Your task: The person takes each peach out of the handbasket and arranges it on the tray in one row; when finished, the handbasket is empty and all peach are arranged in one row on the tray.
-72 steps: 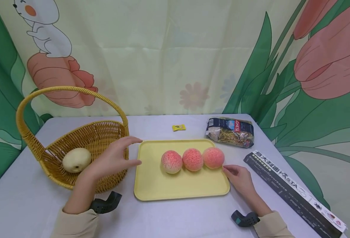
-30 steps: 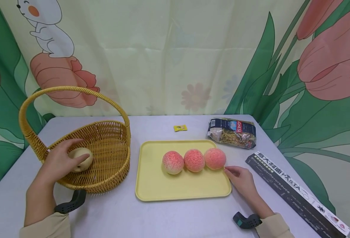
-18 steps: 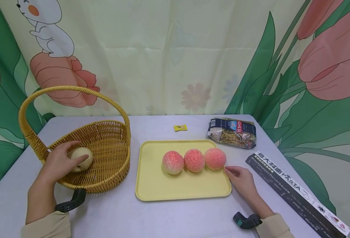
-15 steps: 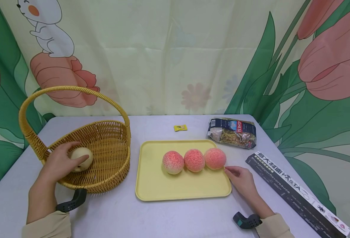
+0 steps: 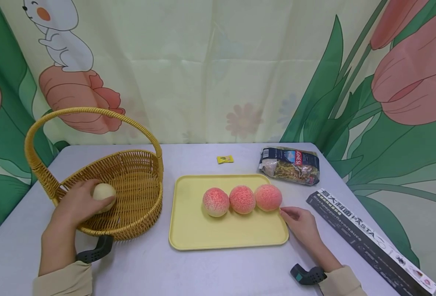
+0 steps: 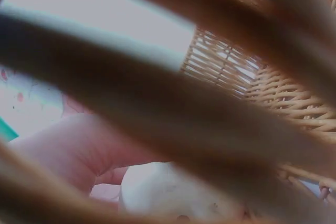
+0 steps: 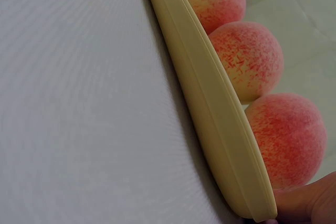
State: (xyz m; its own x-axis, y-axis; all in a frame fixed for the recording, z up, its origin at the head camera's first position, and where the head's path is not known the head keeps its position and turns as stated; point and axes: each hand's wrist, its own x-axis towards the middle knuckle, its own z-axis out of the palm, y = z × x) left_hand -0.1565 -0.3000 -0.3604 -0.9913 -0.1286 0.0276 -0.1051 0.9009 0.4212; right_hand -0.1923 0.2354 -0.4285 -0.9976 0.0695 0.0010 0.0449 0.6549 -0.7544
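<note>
In the head view, my left hand [image 5: 78,202] reaches into the left side of a wicker basket [image 5: 140,193] and grips a pale, round pear [image 5: 105,193], thumb on its near side. The left wrist view has the same pear [image 6: 163,192] low in the picture, partly covered by blurred wicker strands. My right hand [image 5: 301,224] pinches the right rim of a yellow tray [image 5: 203,234]. On that tray three peaches lie in a row: a left peach [image 5: 216,202], a middle peach [image 5: 242,200] and a right peach [image 5: 268,197], the last closest to my right fingers.
Behind the tray lies a small yellow packet [image 5: 225,159]. A bag of pasta [image 5: 290,165] rests at the back right, and a long black pasta box [image 5: 369,242] slants along the right edge of the white-covered table [image 5: 188,271]. The basket's tall handle [image 5: 92,110] arches over it.
From near the tray, my left hand has moved left into the basket and taken hold of the pear. Just now hand and pear have shifted slightly. My right hand stays at the tray's rim.
</note>
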